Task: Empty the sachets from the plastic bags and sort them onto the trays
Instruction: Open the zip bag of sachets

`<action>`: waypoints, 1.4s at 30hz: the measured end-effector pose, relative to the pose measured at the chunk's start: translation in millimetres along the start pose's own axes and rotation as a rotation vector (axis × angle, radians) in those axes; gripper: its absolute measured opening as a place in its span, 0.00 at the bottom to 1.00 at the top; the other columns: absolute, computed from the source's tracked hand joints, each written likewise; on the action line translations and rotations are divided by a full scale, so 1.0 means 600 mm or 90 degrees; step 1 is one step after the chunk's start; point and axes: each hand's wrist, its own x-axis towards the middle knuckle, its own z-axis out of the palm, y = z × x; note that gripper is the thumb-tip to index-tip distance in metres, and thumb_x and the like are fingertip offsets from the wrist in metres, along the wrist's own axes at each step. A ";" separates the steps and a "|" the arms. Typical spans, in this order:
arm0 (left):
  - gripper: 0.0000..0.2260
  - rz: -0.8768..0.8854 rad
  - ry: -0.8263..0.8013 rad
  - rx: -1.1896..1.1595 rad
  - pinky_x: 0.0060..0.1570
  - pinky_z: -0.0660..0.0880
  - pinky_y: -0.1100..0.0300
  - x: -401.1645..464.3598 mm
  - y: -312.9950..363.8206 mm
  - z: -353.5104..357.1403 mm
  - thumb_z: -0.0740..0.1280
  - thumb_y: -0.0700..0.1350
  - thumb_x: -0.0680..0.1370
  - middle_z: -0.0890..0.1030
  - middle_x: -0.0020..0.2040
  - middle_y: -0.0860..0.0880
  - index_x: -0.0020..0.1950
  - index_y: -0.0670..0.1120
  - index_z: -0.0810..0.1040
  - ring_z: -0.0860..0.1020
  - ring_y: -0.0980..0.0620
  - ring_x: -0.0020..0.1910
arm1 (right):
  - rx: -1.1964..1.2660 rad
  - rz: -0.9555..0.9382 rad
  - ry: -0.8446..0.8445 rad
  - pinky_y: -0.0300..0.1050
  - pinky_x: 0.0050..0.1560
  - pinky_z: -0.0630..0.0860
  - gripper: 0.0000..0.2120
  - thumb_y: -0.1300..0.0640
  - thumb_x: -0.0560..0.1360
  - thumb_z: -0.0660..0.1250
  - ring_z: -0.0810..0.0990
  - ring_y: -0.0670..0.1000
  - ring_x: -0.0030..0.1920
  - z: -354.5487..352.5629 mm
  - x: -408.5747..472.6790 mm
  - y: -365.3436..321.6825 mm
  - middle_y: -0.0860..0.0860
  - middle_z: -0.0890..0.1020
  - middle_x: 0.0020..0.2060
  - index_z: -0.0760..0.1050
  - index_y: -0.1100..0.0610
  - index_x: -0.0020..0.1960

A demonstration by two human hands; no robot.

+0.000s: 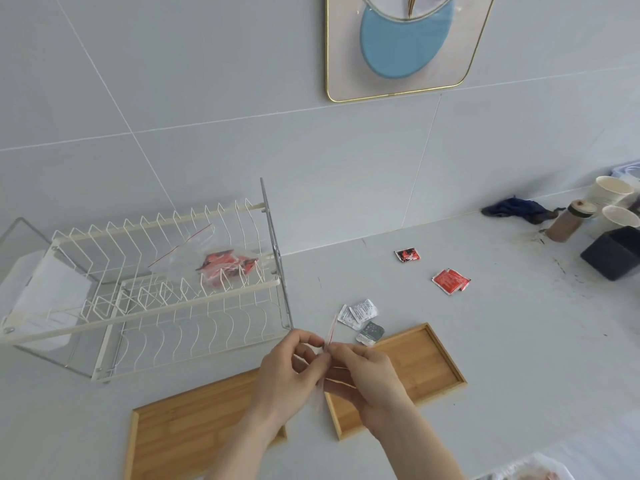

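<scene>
Both my hands meet over the counter and pinch a clear plastic bag with a red zip line; my left hand and my right hand grip its top edge. Two wooden trays lie below: the left tray and the right tray. White and grey sachets lie just beyond the right tray. A red sachet and a red-black sachet lie farther back. Another clear bag with red sachets rests on the upper tier of the dish rack.
Paper cups, a brown bottle, a dark blue cloth and a dark box crowd the back right corner. A clear plastic packet shows at the bottom right. A tiled wall stands behind the counter.
</scene>
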 end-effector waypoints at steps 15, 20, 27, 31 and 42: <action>0.07 -0.012 0.076 0.074 0.39 0.82 0.55 0.001 -0.017 -0.007 0.73 0.42 0.74 0.85 0.36 0.57 0.41 0.55 0.84 0.81 0.57 0.32 | -0.336 -0.153 0.143 0.42 0.31 0.82 0.08 0.64 0.75 0.64 0.86 0.52 0.31 0.011 -0.010 0.004 0.60 0.87 0.34 0.79 0.64 0.41; 0.07 -0.050 0.200 0.056 0.42 0.81 0.47 0.002 -0.026 -0.042 0.70 0.41 0.75 0.84 0.39 0.51 0.45 0.55 0.80 0.82 0.49 0.35 | -0.421 -0.193 0.238 0.52 0.41 0.84 0.07 0.60 0.74 0.63 0.85 0.52 0.35 -0.019 -0.010 -0.003 0.52 0.85 0.30 0.76 0.57 0.38; 0.12 -0.001 0.159 -0.068 0.49 0.79 0.46 -0.017 -0.028 -0.042 0.63 0.39 0.77 0.81 0.39 0.50 0.49 0.55 0.81 0.81 0.52 0.38 | -0.369 -0.176 0.106 0.65 0.55 0.81 0.09 0.51 0.69 0.63 0.83 0.63 0.47 -0.009 -0.034 -0.032 0.58 0.86 0.42 0.73 0.58 0.39; 0.34 0.080 0.098 0.137 0.60 0.74 0.59 -0.012 -0.054 -0.050 0.64 0.28 0.73 0.78 0.58 0.62 0.62 0.68 0.72 0.76 0.60 0.59 | -0.389 -0.182 -0.010 0.62 0.58 0.81 0.07 0.66 0.75 0.57 0.86 0.59 0.50 -0.010 -0.048 -0.070 0.55 0.89 0.42 0.72 0.61 0.42; 0.13 0.093 -0.086 0.090 0.50 0.81 0.55 -0.020 -0.043 -0.032 0.78 0.44 0.65 0.87 0.44 0.56 0.48 0.53 0.83 0.84 0.60 0.46 | -0.139 -0.208 -0.218 0.42 0.40 0.78 0.06 0.64 0.82 0.60 0.83 0.54 0.39 -0.003 -0.056 -0.129 0.57 0.85 0.38 0.72 0.63 0.47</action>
